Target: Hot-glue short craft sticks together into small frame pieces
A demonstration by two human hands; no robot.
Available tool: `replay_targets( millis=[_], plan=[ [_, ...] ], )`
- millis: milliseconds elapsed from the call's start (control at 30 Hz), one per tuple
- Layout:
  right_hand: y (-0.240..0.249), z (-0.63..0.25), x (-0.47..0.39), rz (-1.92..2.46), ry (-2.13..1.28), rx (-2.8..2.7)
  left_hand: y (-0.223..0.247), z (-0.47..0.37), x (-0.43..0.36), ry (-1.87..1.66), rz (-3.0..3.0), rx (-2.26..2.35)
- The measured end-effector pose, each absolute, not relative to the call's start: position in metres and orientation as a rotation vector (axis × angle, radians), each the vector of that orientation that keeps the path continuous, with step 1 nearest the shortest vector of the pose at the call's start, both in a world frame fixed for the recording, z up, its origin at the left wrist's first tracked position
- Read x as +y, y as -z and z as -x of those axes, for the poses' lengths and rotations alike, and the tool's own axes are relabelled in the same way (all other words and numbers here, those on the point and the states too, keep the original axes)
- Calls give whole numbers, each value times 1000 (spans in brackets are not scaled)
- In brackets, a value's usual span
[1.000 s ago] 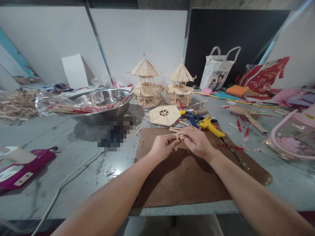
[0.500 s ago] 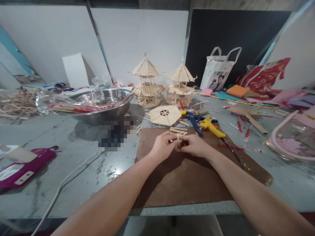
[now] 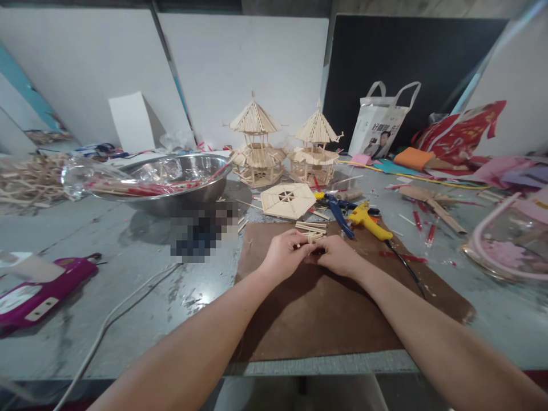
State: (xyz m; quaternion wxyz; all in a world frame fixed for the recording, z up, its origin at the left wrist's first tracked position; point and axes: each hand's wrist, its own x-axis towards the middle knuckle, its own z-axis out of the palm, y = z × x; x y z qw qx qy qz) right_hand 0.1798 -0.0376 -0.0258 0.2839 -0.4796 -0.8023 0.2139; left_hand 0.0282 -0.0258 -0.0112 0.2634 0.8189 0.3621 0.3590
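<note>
My left hand (image 3: 286, 255) and my right hand (image 3: 336, 255) meet over the brown mat (image 3: 312, 319), fingertips pinched together. Between them is a small piece made of thin wooden sticks (image 3: 311, 239), mostly hidden by the fingers. Just beyond lies a short stack of cut wooden sticks (image 3: 311, 226). Behind that rests a flat hexagonal stick panel (image 3: 274, 204) with a spoked opening in its middle. To the right of it are a yellow glue gun (image 3: 370, 221) and a blue-handled tool (image 3: 338, 214).
Two stick pagoda models (image 3: 257, 157) stand at the back. A steel bowl (image 3: 188, 197) with plastic-wrapped sticks is at left, near a purple power strip (image 3: 55, 291) and a white cable (image 3: 113, 317). Right are a white bag (image 3: 377, 123), coloured paper and a clear pink-handled container (image 3: 496, 257).
My fingers have closed further around the small stick piece, so less of it shows below them. Both arms stay nearly in place, and the other things have not moved.
</note>
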Motion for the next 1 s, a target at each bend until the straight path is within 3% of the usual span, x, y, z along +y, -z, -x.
replay_targets(
  millis=[700,1000],
  plan=[
    [24,-178,-38,1331,-600,-2160,10,-28,-26,-978,-2194,977],
    [20,-184,-36,1441,-449,-2075,7,-26,-20,-971,-1706,1030]
  ],
)
